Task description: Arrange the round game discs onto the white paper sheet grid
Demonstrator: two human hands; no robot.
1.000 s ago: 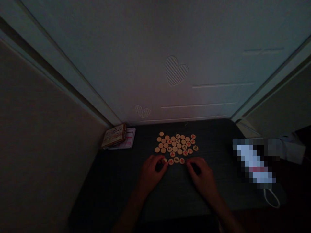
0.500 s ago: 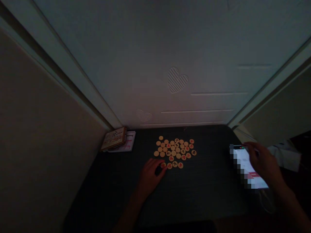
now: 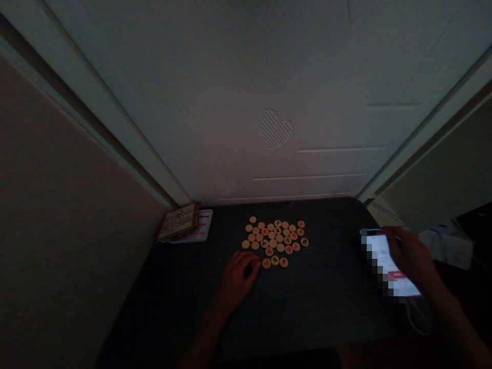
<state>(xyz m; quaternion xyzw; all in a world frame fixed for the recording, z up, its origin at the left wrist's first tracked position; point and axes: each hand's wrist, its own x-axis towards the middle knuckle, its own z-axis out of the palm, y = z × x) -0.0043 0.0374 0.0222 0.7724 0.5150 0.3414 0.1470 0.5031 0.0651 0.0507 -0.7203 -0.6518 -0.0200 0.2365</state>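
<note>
Pale round wooden discs (image 3: pixel 272 243) lie on the dark bench (image 3: pixel 307 302), some showing characters already, many blank-faced. The left hand (image 3: pixel 237 275) curls beside three marked ones, the right hand (image 3: pixel 412 259) over a bright-screened phone (image 3: pixel 382 256); whether either grips, I cannot tell.

- Left hand (image 3: pixel 237 277): bare
- Right hand (image 3: pixel 413 259): bare too
- Left forearm (image 3: pixel 212 324) and right forearm (image 3: pixel 457 313): seemingly bare to the frame's edge, though dim light hides finer detail

Left hand (image 3: pixel 239 275) at six o'clock — beside round pieces (image 3: pixel 272 243); right hand (image 3: pixel 409 259), four o'clock — over lit phone (image 3: pixel 380 251).
</note>
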